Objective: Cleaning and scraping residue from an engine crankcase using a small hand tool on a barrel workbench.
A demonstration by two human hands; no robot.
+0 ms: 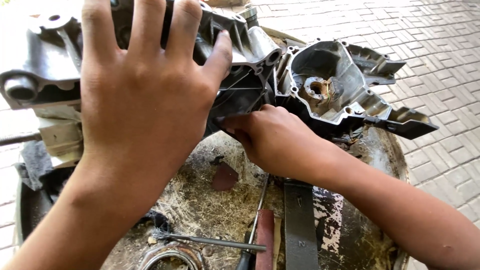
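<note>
Two hands steady the engine casing, upper frame: left hand pressed flat, fingers released; right hand apparently pinching beneath. Next, we need firm support.

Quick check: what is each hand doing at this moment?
Left hand: open, fingers spread, palm pressed on the dark engine casing.
Right hand: fingers curled at the casing's underside; grip cannot be told.

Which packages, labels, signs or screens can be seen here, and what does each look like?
No packages, signs or screens show.
Dark flat metal bar: lies on the round work surface below the right hand; carries one small pale stamped mark near its lower end.
The grey engine casing under the left hand shows no label.
</note>
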